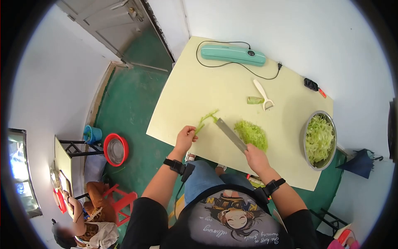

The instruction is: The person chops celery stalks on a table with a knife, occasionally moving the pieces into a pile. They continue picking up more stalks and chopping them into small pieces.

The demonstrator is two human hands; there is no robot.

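Yellow table [199, 95]: one knife [230, 134], one stalk [205, 119], two hands.

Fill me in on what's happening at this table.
A person stands at a pale table. The left hand pinches a green stalk against the tabletop, while the right hand holds a knife with its tip at the stalk. A pile of shredded greens lies beside the blade, and a metal bowl holds more.

On the table [195, 95], shredded cabbage [251, 134] sits right of the knife [231, 135]; the bowl [309, 128] farther right, peeler [263, 94] and vacuum sealer [232, 55] behind.
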